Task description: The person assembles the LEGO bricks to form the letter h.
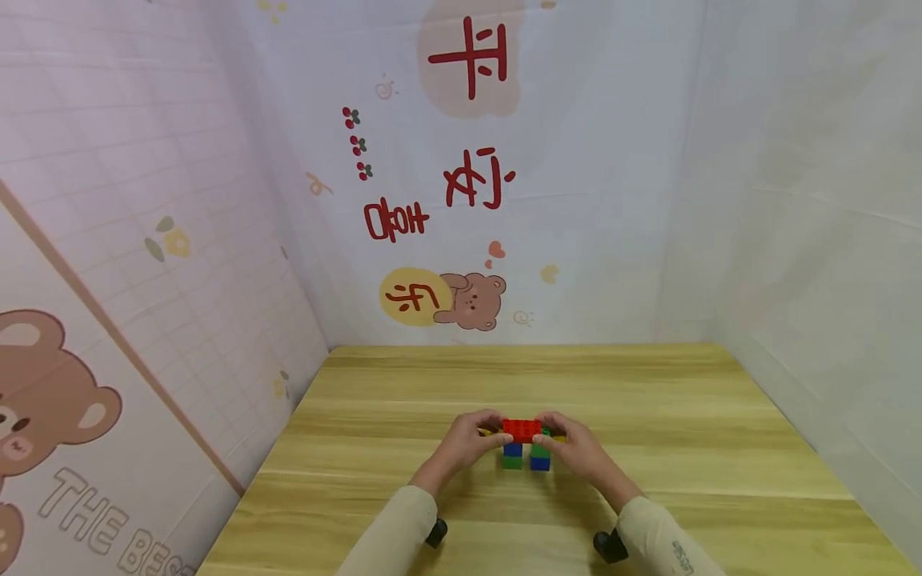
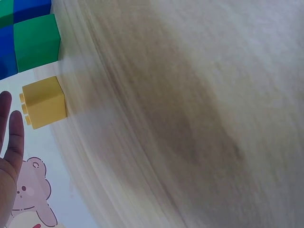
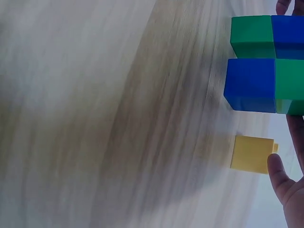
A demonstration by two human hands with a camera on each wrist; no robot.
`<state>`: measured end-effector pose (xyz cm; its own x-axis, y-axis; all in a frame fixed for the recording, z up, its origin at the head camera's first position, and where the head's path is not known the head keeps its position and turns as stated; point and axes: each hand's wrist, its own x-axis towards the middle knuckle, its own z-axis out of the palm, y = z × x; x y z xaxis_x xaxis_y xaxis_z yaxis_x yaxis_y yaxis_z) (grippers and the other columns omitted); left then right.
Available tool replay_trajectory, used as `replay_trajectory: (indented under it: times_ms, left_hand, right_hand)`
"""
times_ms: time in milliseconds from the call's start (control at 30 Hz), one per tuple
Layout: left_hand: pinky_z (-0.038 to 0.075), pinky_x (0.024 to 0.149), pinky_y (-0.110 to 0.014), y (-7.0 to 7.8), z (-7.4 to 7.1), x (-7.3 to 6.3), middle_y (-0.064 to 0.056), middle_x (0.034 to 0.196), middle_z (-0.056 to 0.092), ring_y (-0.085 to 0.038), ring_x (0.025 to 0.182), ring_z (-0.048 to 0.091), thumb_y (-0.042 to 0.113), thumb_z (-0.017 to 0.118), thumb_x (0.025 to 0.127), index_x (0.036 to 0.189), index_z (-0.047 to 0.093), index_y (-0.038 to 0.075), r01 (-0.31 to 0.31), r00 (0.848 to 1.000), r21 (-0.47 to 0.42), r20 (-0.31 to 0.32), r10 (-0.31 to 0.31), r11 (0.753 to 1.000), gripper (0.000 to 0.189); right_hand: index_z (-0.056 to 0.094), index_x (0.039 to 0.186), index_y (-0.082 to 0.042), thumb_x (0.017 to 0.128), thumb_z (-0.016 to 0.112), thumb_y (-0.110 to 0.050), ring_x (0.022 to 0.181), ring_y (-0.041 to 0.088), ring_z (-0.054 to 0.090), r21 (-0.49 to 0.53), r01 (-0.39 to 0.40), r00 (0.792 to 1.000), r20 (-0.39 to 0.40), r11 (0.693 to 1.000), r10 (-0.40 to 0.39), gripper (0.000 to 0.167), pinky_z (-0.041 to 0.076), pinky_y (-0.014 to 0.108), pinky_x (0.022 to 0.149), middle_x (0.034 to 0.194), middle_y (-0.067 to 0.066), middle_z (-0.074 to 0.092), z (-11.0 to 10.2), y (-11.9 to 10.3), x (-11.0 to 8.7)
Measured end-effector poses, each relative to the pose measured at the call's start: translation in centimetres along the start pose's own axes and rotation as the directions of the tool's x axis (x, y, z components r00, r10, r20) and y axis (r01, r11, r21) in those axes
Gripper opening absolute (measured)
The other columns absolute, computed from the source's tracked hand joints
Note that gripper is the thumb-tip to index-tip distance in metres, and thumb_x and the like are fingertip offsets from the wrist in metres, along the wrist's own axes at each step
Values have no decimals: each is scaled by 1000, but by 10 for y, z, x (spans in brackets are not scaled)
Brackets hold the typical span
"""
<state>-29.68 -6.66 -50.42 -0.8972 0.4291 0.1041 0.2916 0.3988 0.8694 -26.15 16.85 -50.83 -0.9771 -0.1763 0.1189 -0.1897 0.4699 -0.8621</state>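
Observation:
A red toy building brick (image 1: 522,431) spans the tops of two small stacks. My left hand (image 1: 464,442) pinches its left end with thumb and fingers; my right hand (image 1: 579,452) pinches the right end. Under the left end, a blue brick (image 1: 512,450) sits on a green brick (image 1: 512,462). In the right stack, a green brick (image 1: 541,451) tops a blue brick (image 1: 540,464), with some green studs showing beside the red one. Seen from the right wrist, the lower blue brick (image 3: 250,85) stands on the table. The red brick is outside both wrist views.
One yellow brick (image 2: 45,102) stands on the table left of the stacks, and another yellow brick (image 3: 251,154) to their right. Both are mostly hidden by my hands in the head view. White printed cloth (image 1: 598,200) hangs behind the wooden table (image 1: 648,392).

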Motion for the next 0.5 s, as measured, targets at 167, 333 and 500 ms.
replay_trajectory:
  times_ms: [167,333,500]
  left_hand:
    - [52,84,-33,-3,2,-1,11,101,69,-9,93,62,32,75,90,110,73,20,-14,1000,-8,-3,14,1000,24]
    - [51,85,-34,-4,3,-1,10,102,70,-10,93,62,32,73,90,112,73,19,-19,1000,-16,0,19,1000,25]
    - [51,84,-33,-4,3,0,9,102,70,-10,93,63,32,73,91,112,73,19,-13,1000,-21,-9,13,1000,25]
  right_hand:
    - [66,123,-15,93,70,-29,113,30,59,15,-42,999,-30,999,42,33,44,58,99,123,5,67,4,1,-3]
    - [67,122,-14,93,71,-28,113,30,60,26,-42,998,-54,999,43,33,44,58,98,120,4,67,6,2,-4]
    - [67,121,-14,93,71,-28,112,30,60,25,-33,998,-56,999,34,32,46,56,97,118,3,68,6,1,-2]
